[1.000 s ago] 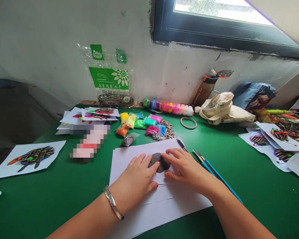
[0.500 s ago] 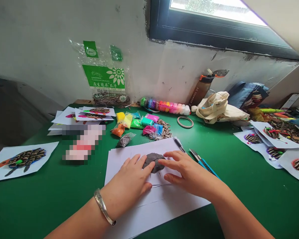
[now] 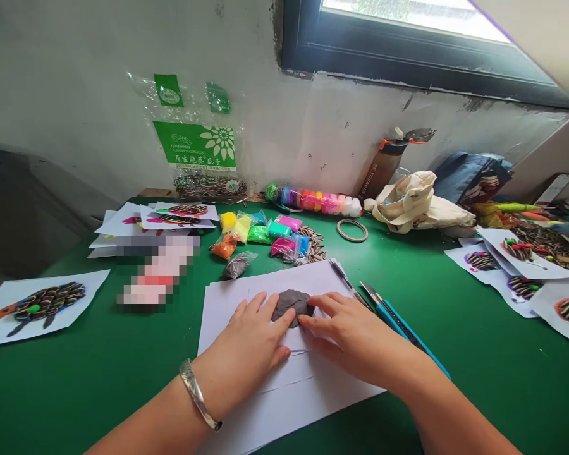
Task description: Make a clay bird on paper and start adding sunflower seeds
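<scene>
A flattened dark grey lump of modelling clay point(image 3: 291, 306) lies on a stack of white paper point(image 3: 284, 395) in front of me. My left hand point(image 3: 251, 332) rests on the paper with fingers spread, its fingertips touching the clay's left and lower edge. From the right, my right hand point(image 3: 348, 332) reaches over the paper, index and middle fingertips on the clay's right edge; its thumb is tucked low and partly in shade. Neither hand grips the clay. Beside my right hand lie a pen point(image 3: 348, 281) and a blue utility knife point(image 3: 393, 318).
Small packets of coloured clay point(image 3: 258, 235), sunflower seeds point(image 3: 314, 245) and a tape ring point(image 3: 352, 230) lie behind the paper. Seed-and-clay pictures point(image 3: 47, 306) lie left, more pictures point(image 3: 516, 253) right. A seed bag point(image 3: 199, 148), a bottle point(image 3: 383, 167) and a cloth bag point(image 3: 417, 202) stand by the wall.
My right hand has shifted slightly left and down along the clay's right edge, its thumb now tucked lower. More of the utility knife shows. My left hand stays nearly in place.
</scene>
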Available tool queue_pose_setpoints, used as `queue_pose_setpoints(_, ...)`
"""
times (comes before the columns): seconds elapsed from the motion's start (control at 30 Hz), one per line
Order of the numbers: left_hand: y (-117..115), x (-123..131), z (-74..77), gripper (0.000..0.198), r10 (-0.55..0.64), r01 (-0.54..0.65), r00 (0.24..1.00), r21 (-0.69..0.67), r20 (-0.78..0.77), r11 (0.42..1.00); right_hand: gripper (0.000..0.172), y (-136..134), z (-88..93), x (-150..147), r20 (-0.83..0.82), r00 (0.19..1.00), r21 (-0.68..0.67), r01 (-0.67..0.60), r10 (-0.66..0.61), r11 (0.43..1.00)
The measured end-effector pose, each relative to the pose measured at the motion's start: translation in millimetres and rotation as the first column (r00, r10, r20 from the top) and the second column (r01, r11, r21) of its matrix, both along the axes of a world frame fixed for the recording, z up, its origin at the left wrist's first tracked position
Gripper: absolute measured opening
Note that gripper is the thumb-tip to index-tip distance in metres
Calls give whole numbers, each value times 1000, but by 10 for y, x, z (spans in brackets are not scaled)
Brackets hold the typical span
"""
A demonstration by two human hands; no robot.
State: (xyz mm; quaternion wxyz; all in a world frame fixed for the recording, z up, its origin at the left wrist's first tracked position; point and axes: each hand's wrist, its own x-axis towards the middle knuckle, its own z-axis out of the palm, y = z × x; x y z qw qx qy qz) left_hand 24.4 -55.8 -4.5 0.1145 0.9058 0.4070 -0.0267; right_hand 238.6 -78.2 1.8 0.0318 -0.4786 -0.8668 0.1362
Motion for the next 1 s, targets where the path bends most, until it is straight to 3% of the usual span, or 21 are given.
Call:
queue_pose_setpoints(0.23, 4, 11, 23, 51, 2, -2, 999, -19, -34, 1000, 41, 19, 44, 49, -76, 997, -53, -5, 1, 999)
queue_pose_setpoints(0.57, 3, 29, 38, 50, 9, -10, 999, -40, -32, 999, 34, -11, 10, 8, 1, 1000, 1, -14, 14, 1000)
queue_pose_setpoints(1.0, -12, 11, 4, 50, 6, -6, 1000, -11, -9, 1000, 38, -29, 65, -43, -69, 997, -3, 20, -20, 1000)
